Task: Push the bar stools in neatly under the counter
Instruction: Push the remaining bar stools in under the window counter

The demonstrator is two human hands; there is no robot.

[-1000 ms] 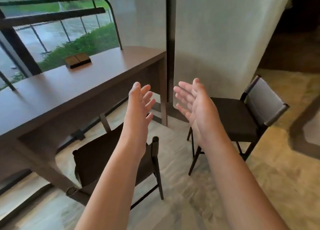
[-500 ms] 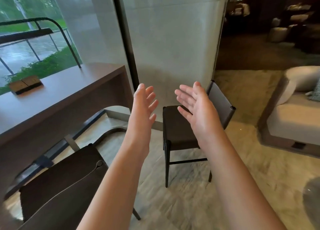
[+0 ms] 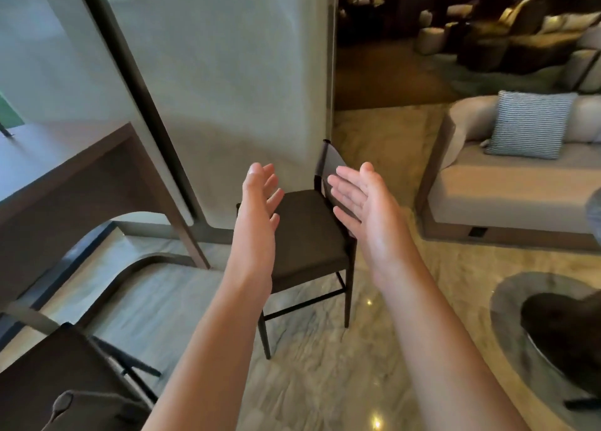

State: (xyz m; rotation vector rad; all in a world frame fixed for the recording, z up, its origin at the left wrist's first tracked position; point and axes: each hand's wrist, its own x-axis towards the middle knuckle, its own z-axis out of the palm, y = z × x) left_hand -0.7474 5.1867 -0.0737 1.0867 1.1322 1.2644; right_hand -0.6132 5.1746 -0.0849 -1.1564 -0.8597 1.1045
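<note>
A dark bar stool (image 3: 309, 232) with a grey backrest stands on the marble floor in the centre, out from the brown counter (image 3: 65, 170) at the left. My left hand (image 3: 260, 203) and my right hand (image 3: 361, 203) are both raised in front of it, fingers straight, palms facing each other, holding nothing. They hover above the seat without touching it. A second dark stool (image 3: 61, 378) shows at the bottom left corner, near the counter.
A pale wall column (image 3: 227, 89) rises behind the centre stool. A beige sofa (image 3: 507, 200) with a striped cushion (image 3: 530, 123) stands at the right. A round grey floor inset with a dark object (image 3: 559, 333) lies at the lower right.
The view has swung right: the counter slid to the left edge and the backrest stool came to the centre. Both hands stay raised and open.
</note>
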